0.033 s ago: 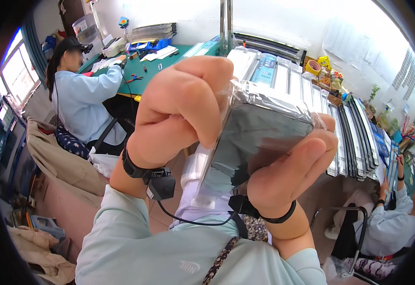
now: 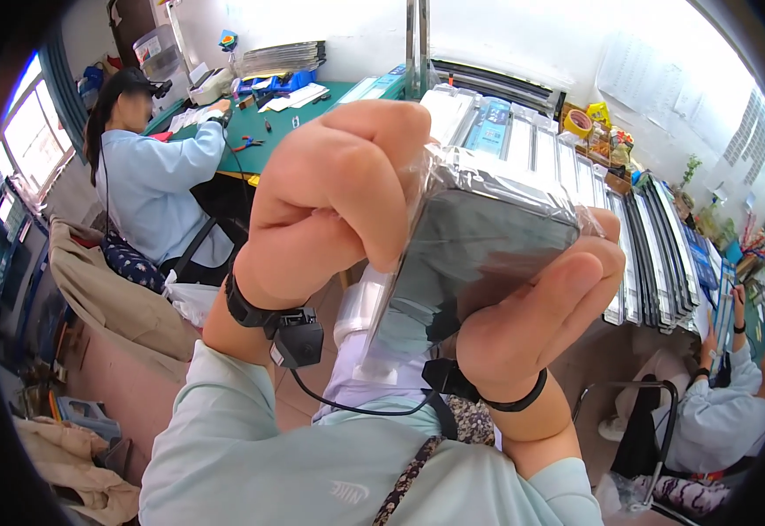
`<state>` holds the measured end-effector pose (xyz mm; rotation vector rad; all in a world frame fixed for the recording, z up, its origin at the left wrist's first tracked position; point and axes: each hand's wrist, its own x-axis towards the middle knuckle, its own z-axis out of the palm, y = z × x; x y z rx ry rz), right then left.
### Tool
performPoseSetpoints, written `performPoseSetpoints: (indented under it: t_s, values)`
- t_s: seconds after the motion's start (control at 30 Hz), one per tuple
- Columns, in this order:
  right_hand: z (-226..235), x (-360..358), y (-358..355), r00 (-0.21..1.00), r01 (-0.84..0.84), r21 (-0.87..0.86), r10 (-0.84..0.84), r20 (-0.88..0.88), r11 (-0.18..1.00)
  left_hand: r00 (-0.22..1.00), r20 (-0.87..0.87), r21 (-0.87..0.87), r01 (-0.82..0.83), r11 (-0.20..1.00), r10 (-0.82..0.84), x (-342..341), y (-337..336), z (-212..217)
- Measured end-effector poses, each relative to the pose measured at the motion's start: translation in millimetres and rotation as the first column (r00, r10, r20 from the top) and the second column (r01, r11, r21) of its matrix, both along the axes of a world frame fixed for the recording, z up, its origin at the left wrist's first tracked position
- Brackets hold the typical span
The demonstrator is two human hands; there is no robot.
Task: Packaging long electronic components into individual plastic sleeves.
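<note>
Both hands raised close to the camera: left hand (image 2: 339, 202) and right hand (image 2: 531, 324) clamped on a dark block (image 2: 479, 245) in clear wrap. Judged step: handling the wrap along its top edge. Next needs a firm pinch on the loose film.

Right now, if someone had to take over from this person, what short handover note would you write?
Left hand: curled in a closed grip over the top left edge of the wrapped dark block.
Right hand: supports the block from below and the right, fingers pressed against its face.
Block: held up close to the camera, off any surface, covered in shiny clear film that is crinkled along the top.
Done: film is around the block.
Left: whether the wrap is sealed cannot be seen; check its hidden sides.
</note>
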<state>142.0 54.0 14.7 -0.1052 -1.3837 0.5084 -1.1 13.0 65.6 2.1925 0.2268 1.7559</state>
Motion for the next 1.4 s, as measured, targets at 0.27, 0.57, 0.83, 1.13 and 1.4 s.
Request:
performPoseSetpoints:
  t_s: [0.27,0.57,0.83,1.13,1.4]
  values:
    - [-1.5,-0.1,-1.6,0.999,-0.053,-0.055,0.053,0.004,0.997,0.980,-0.137,0.145,-0.122,0.982,0.142,-10.9,3.7,6.1]
    - [2.4,1.6,-1.2,0.992,-0.109,-0.146,0.118,0.054,0.983,0.933,-0.118,0.290,-0.295,0.910,0.340,-10.7,3.7,3.0]
    - [-4.2,1.8,-1.1,0.987,-0.125,-0.173,0.140,0.078,0.977,0.888,-0.069,0.293,-0.418,0.860,0.455,-11.3,0.0,-1.1]
    - [-1.1,2.5,-1.4,0.973,-0.222,-0.195,0.229,0.015,0.955,0.738,0.106,0.261,-0.667,0.698,0.666,3.2,-13.6,-16.8]
    - [-1.4,1.1,-6.5,0.955,-0.292,-0.233,0.296,-0.016,0.928,0.736,0.266,0.226,-0.675,0.702,0.623,15.6,-11.1,-32.3]
